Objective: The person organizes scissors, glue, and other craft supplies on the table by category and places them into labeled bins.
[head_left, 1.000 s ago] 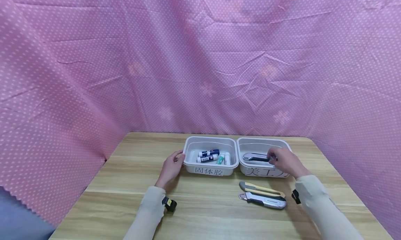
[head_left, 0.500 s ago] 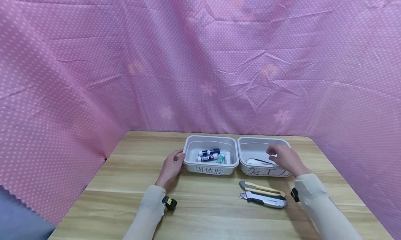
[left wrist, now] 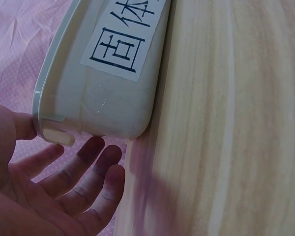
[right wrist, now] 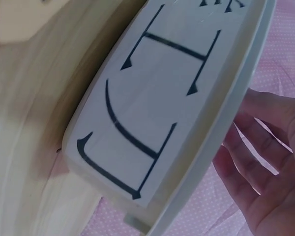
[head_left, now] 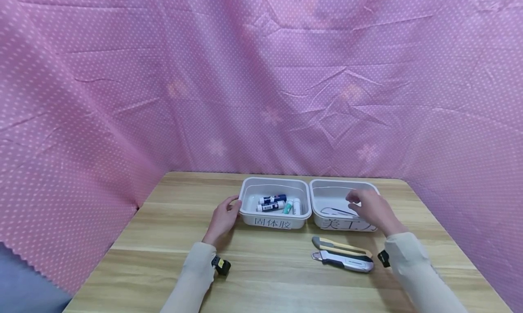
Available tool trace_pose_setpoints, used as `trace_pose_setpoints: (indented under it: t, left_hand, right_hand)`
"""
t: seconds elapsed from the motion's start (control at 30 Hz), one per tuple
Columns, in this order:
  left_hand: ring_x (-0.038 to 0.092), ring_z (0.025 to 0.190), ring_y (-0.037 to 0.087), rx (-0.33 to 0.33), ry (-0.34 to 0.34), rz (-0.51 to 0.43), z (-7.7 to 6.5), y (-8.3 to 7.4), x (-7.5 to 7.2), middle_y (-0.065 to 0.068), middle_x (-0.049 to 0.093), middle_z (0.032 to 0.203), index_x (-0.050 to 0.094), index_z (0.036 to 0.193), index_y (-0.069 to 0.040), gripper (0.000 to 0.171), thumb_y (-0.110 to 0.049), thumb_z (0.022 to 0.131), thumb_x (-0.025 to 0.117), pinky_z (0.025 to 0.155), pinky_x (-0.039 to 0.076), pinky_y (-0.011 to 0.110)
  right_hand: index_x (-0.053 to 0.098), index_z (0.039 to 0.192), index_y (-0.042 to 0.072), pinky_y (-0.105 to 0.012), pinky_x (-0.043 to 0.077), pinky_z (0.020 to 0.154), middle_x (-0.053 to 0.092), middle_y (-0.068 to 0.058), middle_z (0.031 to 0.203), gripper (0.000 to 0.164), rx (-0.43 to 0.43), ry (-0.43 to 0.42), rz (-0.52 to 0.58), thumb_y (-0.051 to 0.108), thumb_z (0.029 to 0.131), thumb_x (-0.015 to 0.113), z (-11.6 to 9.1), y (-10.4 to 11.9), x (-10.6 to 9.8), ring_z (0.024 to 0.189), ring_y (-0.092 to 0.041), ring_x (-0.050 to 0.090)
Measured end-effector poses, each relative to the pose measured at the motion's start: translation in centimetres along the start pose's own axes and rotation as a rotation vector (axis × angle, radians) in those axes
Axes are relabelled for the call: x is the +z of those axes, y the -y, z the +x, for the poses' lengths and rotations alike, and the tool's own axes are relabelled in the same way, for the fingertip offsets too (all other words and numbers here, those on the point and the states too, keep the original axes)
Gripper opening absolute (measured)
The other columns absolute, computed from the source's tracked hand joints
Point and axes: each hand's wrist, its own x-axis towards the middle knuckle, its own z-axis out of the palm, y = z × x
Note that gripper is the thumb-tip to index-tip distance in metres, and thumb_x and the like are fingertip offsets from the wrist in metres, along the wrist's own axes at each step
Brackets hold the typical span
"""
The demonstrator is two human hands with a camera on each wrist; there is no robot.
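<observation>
My left hand [head_left: 224, 217] is at the left side of the left white bin [head_left: 302, 220]. In the left wrist view its thumb meets the rim while the fingers, spread and slightly bent, lie along the bin's end wall. Over the right white bin [head_left: 327, 186] hangs my right hand [head_left: 369, 207], fingers loosely bent and holding nothing; the right wrist view has it behind the rim. Below that hand a silver-and-black utility knife [head_left: 332, 211] lies in the bin, partly hidden by the front wall. Several glue sticks [head_left: 270, 206] lie in the left bin.
On the wooden table [head_left: 265, 267] in front of the right bin lie a yellow-and-grey utility knife [head_left: 342, 247] and a silver-and-black one [head_left: 349, 262], side by side. Both bins carry labels with black characters. A pink dotted cloth [head_left: 261, 100] hangs behind the table.
My right hand has let go of the silver-and-black utility knife, which dropped onto the floor of the right bin. The left hand has stayed at the left bin.
</observation>
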Motion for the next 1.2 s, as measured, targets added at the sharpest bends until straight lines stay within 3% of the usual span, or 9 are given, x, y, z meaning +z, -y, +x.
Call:
trace_pose_setpoints:
  t: [0.23, 0.7, 1.0, 1.2]
  left_hand:
    - [0.067, 0.091, 0.03, 0.003, 0.005, 0.008, -0.1, 0.1, -0.1, 0.012, 0.071, 0.101, 0.056, 0.136, -0.014, 0.04, -0.034, 0.101, 0.05, 0.073, 0.049, 0.03]
    - [0.068, 0.09, 0.029, 0.011, -0.004, 0.005, 0.0, 0.0, 0.0, 0.013, 0.072, 0.103, 0.056, 0.136, -0.013, 0.04, -0.032, 0.101, 0.051, 0.076, 0.051, 0.032]
    - [0.068, 0.09, 0.03, 0.005, -0.003, 0.004, 0.0, 0.0, 0.0, 0.012, 0.072, 0.1, 0.056, 0.136, -0.014, 0.04, -0.033, 0.101, 0.052, 0.073, 0.05, 0.03]
    - [0.068, 0.092, 0.028, -0.008, -0.007, 0.016, -0.1, -0.1, 0.0, 0.013, 0.072, 0.103, 0.055, 0.137, -0.014, 0.041, -0.034, 0.101, 0.05, 0.079, 0.052, 0.036]
  right_hand:
    - [0.071, 0.105, 0.006, -0.051, 0.053, 0.084, 0.072, -0.011, 0.101, 0.021, -0.028, -0.029, 0.026, 0.007, 0.084, 0.073, -0.6, 0.8, 0.0, 0.097, -0.03, 0.067]
    - [0.073, 0.097, 0.009, -0.045, 0.055, 0.081, 0.073, -0.006, 0.094, 0.018, -0.161, -0.117, 0.016, 0.008, 0.081, 0.078, -2.2, 2.9, -0.6, 0.089, -0.024, 0.068]
    - [0.073, 0.098, 0.01, -0.045, 0.054, 0.081, 0.073, -0.005, 0.096, 0.017, -0.161, -0.133, 0.01, 0.013, 0.082, 0.078, -3.7, 3.9, -0.7, 0.09, -0.023, 0.068]
    - [0.072, 0.105, 0.011, -0.045, 0.054, 0.081, 0.073, -0.003, 0.101, 0.023, -0.123, -0.099, 0.042, 0.02, 0.084, 0.077, -5.1, 3.9, -0.4, 0.093, -0.022, 0.069]
